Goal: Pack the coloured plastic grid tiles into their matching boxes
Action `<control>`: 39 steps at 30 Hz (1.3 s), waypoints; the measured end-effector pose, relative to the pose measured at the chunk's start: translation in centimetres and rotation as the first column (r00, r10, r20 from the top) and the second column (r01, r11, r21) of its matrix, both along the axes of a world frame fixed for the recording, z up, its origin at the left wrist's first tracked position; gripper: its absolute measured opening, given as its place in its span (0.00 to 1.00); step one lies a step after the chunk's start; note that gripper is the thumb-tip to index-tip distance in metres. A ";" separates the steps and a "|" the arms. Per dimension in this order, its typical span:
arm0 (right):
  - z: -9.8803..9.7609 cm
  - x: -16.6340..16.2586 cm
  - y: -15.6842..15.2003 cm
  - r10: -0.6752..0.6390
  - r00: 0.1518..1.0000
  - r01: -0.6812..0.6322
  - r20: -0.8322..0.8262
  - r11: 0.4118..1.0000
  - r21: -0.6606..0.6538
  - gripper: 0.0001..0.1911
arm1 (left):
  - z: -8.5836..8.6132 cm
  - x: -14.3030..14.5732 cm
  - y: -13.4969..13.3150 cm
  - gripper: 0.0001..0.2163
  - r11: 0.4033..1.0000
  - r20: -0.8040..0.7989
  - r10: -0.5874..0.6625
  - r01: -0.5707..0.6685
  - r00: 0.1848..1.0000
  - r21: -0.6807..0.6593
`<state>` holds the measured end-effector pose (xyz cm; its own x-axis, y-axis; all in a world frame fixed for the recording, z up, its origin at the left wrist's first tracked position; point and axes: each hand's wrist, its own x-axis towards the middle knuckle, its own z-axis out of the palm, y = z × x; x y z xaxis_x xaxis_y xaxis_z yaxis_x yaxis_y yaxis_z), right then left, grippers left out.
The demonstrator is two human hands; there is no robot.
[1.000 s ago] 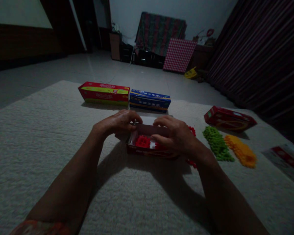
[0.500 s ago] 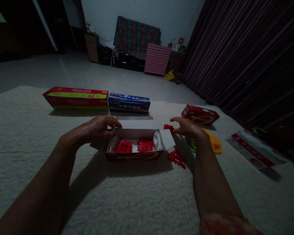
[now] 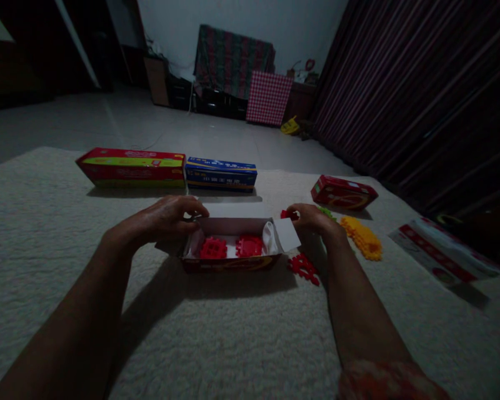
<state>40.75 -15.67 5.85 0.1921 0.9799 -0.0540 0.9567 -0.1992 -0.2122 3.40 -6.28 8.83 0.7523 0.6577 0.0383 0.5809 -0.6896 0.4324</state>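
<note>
So the left hand (image 3: 166, 216) grips the left end of the open box (image 3: 229, 264), mid-rug (image 3: 233, 333). The right hand (image 3: 314, 218) pinches a red piece (image 3: 287, 214) just right of it.

dim room | light from above-front | soft shadows under forearms on rug (image 3: 241, 339) | wide-angle edge distortion | slight softness
</note>
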 end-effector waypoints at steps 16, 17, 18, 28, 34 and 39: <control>7.3 -10.3 -5.0 0.523 0.845 -0.505 -0.112 0.849 0.155 0.17 | 0.3 0.1 -0.4 0.18 1.000 -0.058 0.027 -0.027 0.998 0.002; 7.2 -10.6 -4.9 0.509 0.854 -0.496 -0.111 0.859 0.126 0.16 | 0.3 0.1 -0.4 0.18 1.000 -0.057 0.029 -0.028 0.998 0.004; 7.1 -10.7 -4.8 0.491 0.864 -0.482 -0.107 0.870 0.102 0.15 | 0.3 0.1 -0.4 0.18 1.000 -0.056 0.031 -0.031 0.998 0.006; 6.3 -10.3 -4.3 0.468 0.880 -0.466 -0.085 0.884 0.045 0.17 | 0.2 0.1 -0.2 0.18 1.000 -0.040 0.027 -0.027 0.999 -0.003; 6.2 -10.9 -4.2 0.464 0.882 -0.463 -0.087 0.886 0.034 0.17 | 0.6 0.2 -0.4 0.17 1.000 -0.056 0.026 -0.025 0.998 0.008; 6.0 -11.0 -3.9 0.460 0.884 -0.459 -0.089 0.888 0.032 0.18 | 0.6 0.3 -0.4 0.18 1.000 -0.055 0.026 -0.026 0.998 0.012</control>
